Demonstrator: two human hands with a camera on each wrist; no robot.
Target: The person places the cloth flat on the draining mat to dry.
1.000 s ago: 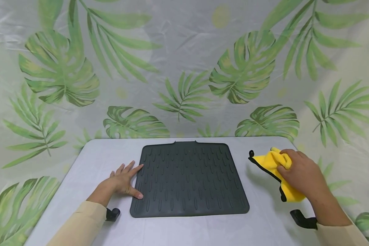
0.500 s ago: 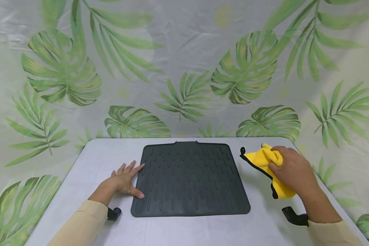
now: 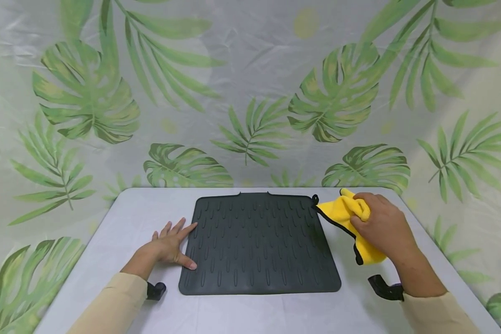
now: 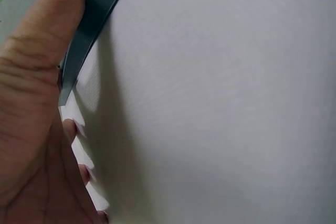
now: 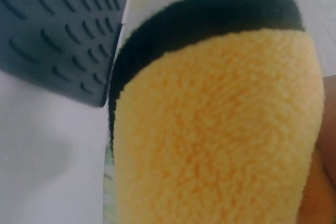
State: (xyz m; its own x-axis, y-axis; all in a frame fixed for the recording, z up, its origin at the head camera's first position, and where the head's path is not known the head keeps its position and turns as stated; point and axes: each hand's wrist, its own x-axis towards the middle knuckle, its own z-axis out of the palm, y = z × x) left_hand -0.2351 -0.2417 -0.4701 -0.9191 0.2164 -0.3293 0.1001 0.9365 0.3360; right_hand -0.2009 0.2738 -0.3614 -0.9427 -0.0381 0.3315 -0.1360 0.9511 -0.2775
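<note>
yellow cloth [image 3: 341, 214]: we are bunching it in our right hand [image 3: 382, 227], fingers curled round it, at the dark ribbed mat's [image 3: 259, 243] far right corner.
left hand [image 3: 170, 244]: we are resting it flat, fingers straight, on the mat's left edge.
table [image 3: 125, 218]: grey.

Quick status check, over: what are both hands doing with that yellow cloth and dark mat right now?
Right hand grips yellow cloth, its corner at the dark mat edge. Left hand rests flat, fingers touching mat's left edge. Nothing in the way.
</note>
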